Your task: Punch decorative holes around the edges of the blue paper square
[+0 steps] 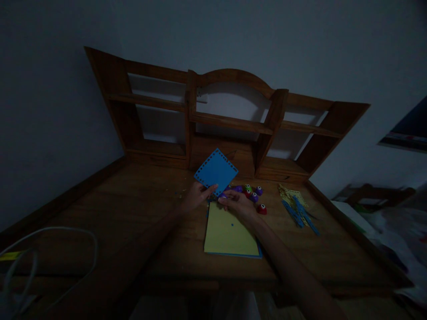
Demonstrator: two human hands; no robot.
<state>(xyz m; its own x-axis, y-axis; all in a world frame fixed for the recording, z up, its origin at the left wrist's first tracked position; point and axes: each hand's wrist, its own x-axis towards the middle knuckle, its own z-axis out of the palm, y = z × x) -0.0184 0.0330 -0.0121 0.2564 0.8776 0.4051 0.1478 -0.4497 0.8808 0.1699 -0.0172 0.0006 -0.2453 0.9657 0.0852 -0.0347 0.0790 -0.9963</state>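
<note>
My left hand (196,195) pinches the lower edge of a blue square sheet (216,171) with a punched border and holds it raised above the wooden desk (133,213). My right hand (237,202) rests at the top of a yellow sheet (228,235), fingers curled around a small purple punch (223,195) that is mostly hidden. Just behind this hand lie several little round punches (253,194) in purple, green and red.
Yellow and blue paper strips (296,206) lie to the right on the desk. A wooden shelf hutch (230,120) stands at the back. White cables (50,249) trail over the left front corner. Clutter sits beyond the right edge.
</note>
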